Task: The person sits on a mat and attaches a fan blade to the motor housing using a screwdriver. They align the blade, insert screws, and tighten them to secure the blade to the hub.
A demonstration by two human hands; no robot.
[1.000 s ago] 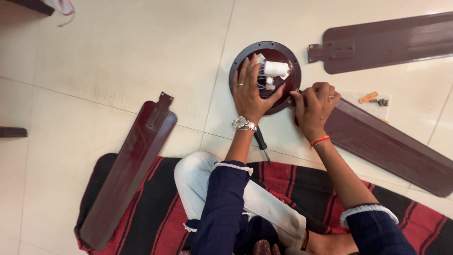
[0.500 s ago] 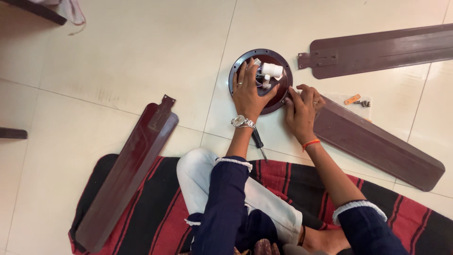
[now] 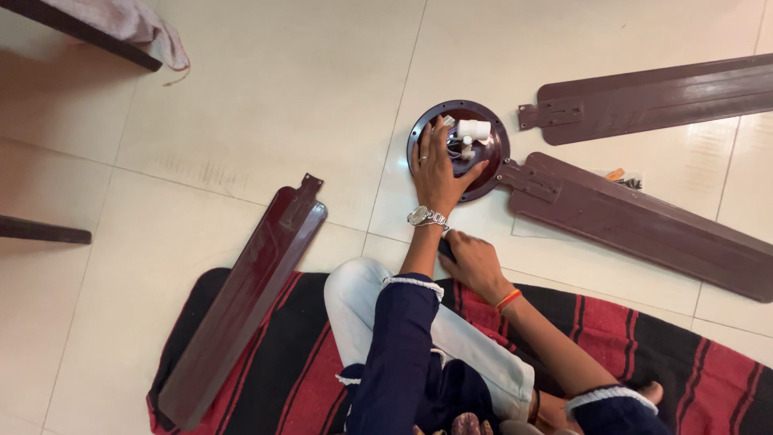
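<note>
My left hand [image 3: 439, 173] lies flat on a round dark brown fan motor housing [image 3: 498, 133] on the tiled floor, fingers beside its white cylinder and wires [image 3: 472, 130]. A watch is on that wrist. My right hand [image 3: 471, 262] is low by my knee, curled over the black handle of a screwdriver [image 3: 444, 246], which it mostly hides. A brown fan blade [image 3: 628, 221] lies with its bracket end against the housing's right rim, with no hand on it.
A second blade [image 3: 660, 93] lies at the top right and a third [image 3: 250, 298] on the left, partly on a red and black striped rug [image 3: 692, 362]. Small screws and an orange piece [image 3: 622, 177] sit behind the near blade. Dark furniture with cloth [image 3: 129, 28] stands top left.
My right hand left the blade's bracket at the housing rim and came back toward my knee onto the screwdriver. The left hand stayed on the housing. The view shifted slightly.
</note>
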